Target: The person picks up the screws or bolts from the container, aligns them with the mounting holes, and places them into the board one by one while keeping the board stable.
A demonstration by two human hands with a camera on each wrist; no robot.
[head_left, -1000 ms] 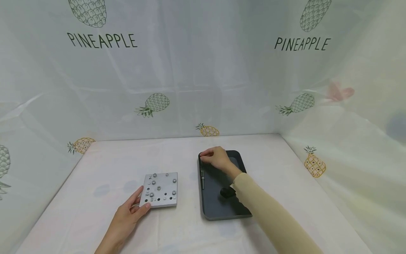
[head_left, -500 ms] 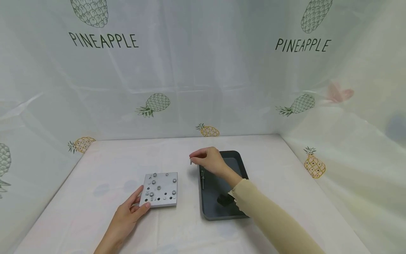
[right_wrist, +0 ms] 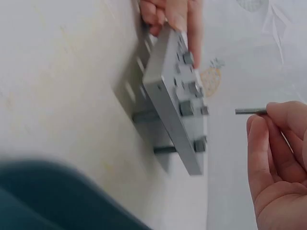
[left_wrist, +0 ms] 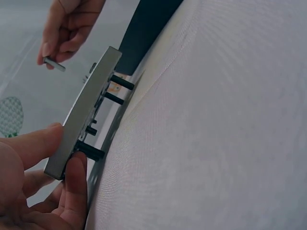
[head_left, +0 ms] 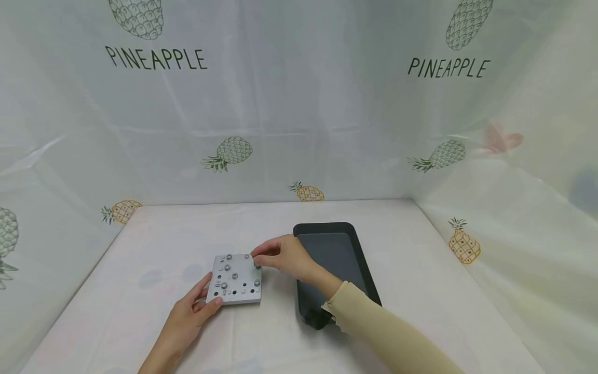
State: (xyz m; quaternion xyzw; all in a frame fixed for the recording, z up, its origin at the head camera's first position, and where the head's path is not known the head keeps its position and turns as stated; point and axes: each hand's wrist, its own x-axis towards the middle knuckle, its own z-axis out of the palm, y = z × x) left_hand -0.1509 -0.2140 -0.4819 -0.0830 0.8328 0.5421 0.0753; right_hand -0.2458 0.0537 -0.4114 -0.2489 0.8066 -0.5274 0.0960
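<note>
A silver metal plate [head_left: 245, 270] with holes and several socket-head bolts lies at centre left, bolt shanks [left_wrist: 91, 151] sticking out underneath. My left hand [head_left: 184, 322] grips its near left corner, thumb on one face and fingers below, as the left wrist view shows. Over the plate's far right part, my right hand [head_left: 289, 257] pinches a small metal screw [right_wrist: 247, 111] between thumb and fingertips. In the right wrist view the screw's threaded end points at the plate's bolted face, with a gap between them. The head view hides most of this screw behind the fingers.
A dark grey tray [head_left: 327, 227] lies right of the plate, partly covered by my right forearm and a black wrist device [head_left: 316, 318]. A white cloth covers the table [head_left: 196, 236], and a pineapple-print curtain [head_left: 299, 104] hangs behind.
My right hand has lifted the screw out from the tray's far left side and carried it left and nearer, over the plate. The left hand and plate have stayed in place.
</note>
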